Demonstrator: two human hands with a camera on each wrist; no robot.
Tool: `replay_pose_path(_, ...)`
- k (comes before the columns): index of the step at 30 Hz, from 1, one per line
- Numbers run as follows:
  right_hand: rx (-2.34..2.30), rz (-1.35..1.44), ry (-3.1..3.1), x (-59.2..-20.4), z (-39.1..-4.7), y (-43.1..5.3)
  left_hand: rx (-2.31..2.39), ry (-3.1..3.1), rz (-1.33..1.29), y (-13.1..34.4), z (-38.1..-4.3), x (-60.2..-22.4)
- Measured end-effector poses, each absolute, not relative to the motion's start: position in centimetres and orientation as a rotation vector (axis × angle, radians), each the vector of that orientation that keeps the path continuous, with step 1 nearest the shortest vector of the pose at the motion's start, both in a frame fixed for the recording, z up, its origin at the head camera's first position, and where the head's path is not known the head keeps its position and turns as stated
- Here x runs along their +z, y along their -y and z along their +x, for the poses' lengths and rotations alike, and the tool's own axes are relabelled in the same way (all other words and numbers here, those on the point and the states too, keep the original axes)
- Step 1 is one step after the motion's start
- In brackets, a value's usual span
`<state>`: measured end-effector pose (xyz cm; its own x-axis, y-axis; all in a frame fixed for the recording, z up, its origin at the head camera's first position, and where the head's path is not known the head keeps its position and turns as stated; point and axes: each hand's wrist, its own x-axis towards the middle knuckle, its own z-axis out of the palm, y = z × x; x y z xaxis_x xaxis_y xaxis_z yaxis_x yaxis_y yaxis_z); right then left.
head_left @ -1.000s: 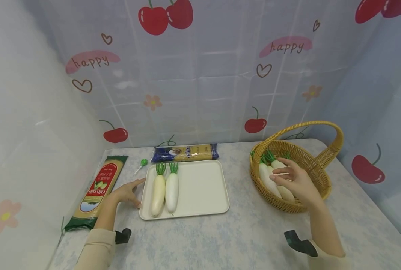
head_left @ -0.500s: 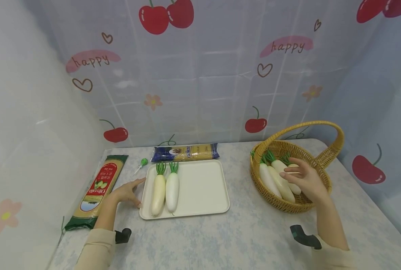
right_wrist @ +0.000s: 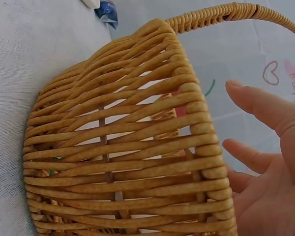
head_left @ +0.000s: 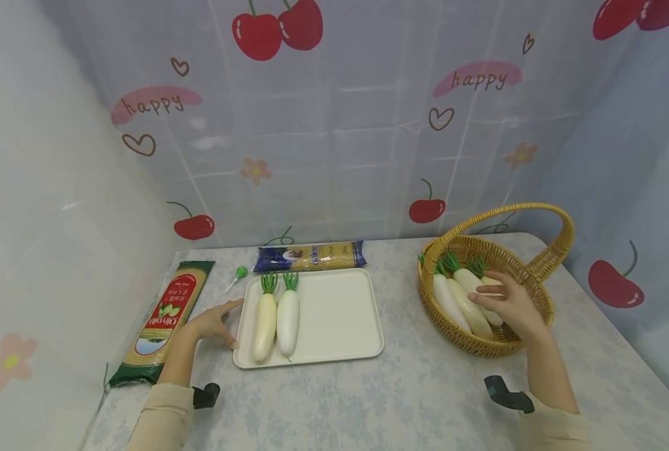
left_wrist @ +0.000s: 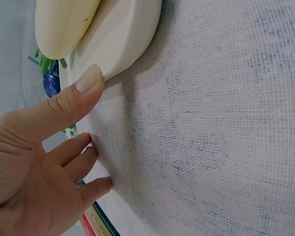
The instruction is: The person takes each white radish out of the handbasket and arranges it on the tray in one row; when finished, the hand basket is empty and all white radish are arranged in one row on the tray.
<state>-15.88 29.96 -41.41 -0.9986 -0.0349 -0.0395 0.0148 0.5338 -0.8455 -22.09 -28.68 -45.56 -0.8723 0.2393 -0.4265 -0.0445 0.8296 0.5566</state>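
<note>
In the head view my left hand (head_left: 213, 324) rests beside the left edge of a cream tray (head_left: 340, 316). Its thumb is at the tray's corner and its fingertips touch the tablecloth, as the left wrist view shows. A yellowish white radish (head_left: 264, 329) and a whiter radish (head_left: 287, 322) lie side by side on the tray, green tops away from me. My right hand (head_left: 509, 308) hovers over the wicker basket (head_left: 453, 337), thumb and fingers apart around nothing. Several white radishes (head_left: 471, 311) lie in the basket beneath it; the hand partly hides the rightmost.
A red and green pasta packet (head_left: 165, 313) lies left of my left hand. Behind the tray are a blue and yellow pasta packet (head_left: 312, 256) and a green lollipop (head_left: 241, 272). The basket's tall arched handle (head_left: 515, 207) rises over its far side. A printed curtain backs the table.
My right hand has shifted a little to the right over the basket, uncovering more of the radishes, and then stayed nearly still. The left hand and tray have not moved.
</note>
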Motion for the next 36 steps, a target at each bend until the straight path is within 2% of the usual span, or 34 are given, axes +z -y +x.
replay_pose_path(36,-1.365,-0.158,-2.594,-41.9,-17.4,-27.9,0.775,-2.52,0.113,28.5,-22.1,-45.6)
